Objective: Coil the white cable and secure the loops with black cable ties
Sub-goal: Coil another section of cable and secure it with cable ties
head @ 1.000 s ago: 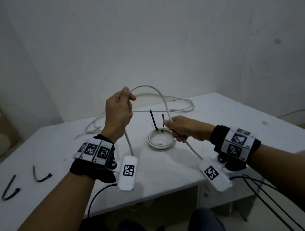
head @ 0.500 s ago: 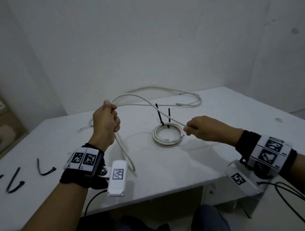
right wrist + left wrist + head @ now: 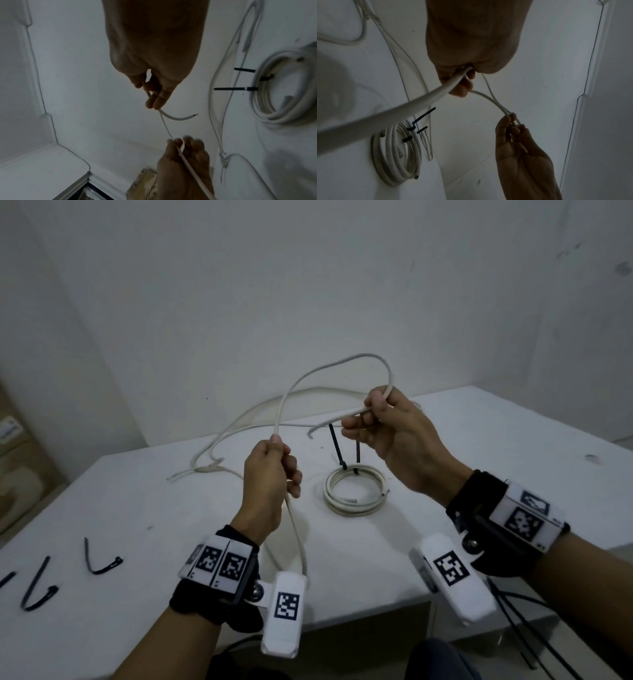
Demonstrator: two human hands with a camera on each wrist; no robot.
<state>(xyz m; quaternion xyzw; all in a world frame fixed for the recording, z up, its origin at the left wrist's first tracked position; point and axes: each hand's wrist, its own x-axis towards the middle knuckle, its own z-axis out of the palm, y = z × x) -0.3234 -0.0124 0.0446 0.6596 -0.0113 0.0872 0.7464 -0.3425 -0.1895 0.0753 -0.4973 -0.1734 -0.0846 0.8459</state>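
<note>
A loose white cable arcs in the air between my hands above the white table. My left hand grips it in a fist, and the tail hangs down past my wrist. My right hand, higher and to the right, pinches two strands of the cable together near its free end, closing one loop. In the right wrist view the right hand holds the cable just behind the bare end. The left wrist view has the left hand wrapped round the cable.
A finished white coil lies on the table below my hands, with two black ties standing up from it. More loose white cable trails along the back. Spare black ties lie at the left front. A wall is close behind.
My right hand rose off the table and moved left toward my left hand, bending the stretched cable into a raised loop. The left hand kept its grip.
</note>
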